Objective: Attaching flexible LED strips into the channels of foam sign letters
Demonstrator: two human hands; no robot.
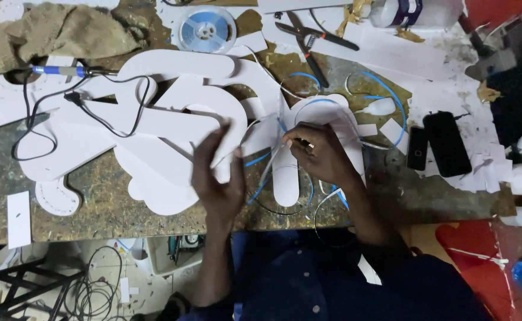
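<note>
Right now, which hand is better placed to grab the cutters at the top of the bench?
Right, probably. The right hand sits almost directly below the cutters; the left hand is farther over and pressed against a white cut-out shape.

Pliers (311,37), tape reel (204,28), 2 phones (445,142).

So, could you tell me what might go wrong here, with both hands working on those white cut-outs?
The thin strip pinched by the right hand could kink or snag on loose loops beside it. The left hand may shift the stacked white shapes. The black cable lying across them might catch.
</note>
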